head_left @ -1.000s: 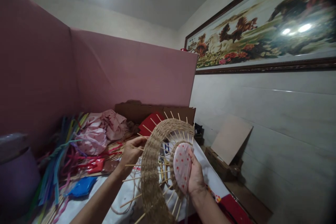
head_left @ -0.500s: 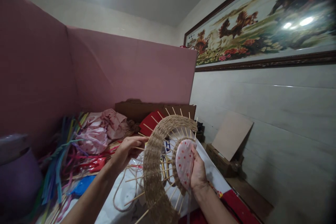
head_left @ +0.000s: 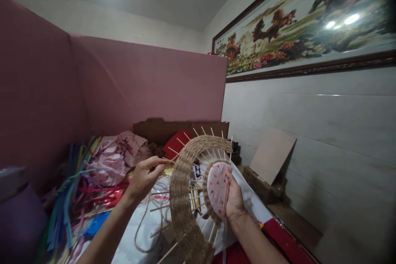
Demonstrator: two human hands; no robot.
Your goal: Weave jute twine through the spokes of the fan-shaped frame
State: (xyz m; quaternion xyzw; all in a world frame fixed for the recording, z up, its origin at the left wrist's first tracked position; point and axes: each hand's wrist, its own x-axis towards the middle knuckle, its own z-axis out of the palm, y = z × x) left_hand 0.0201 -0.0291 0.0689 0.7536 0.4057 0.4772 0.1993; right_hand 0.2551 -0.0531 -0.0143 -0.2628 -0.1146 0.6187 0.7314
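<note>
A half-ring of woven brown cord (head_left: 180, 185) with thin wooden sticks fanning out through it stands before me, like a woven fan. At its inner side sits a half-round padded piece of pink fabric with red dots (head_left: 217, 185), edged with a woven band. My right hand (head_left: 235, 198) is closed on this padded piece, thumb in front, fingers hidden behind. On the outer left side, my left hand (head_left: 148, 177) pinches the end of one protruding stick (head_left: 168, 160) between thumb and fingertips. Scissors (head_left: 195, 198) show through the gaps between the sticks.
Loose cord (head_left: 137, 231) lies on the white surface (head_left: 126, 231). Crumpled pink fabric (head_left: 111, 161) and coloured strips (head_left: 62, 210) are at left, near a purple container (head_left: 20, 218). A cardboard sheet (head_left: 274, 154) leans at the right wall; a pink partition (head_left: 148, 82) stands behind.
My left hand has moved up along the outer edge to a higher stick, its fingers now pinching the tip. My right hand keeps its hold. The view has shifted slightly.
</note>
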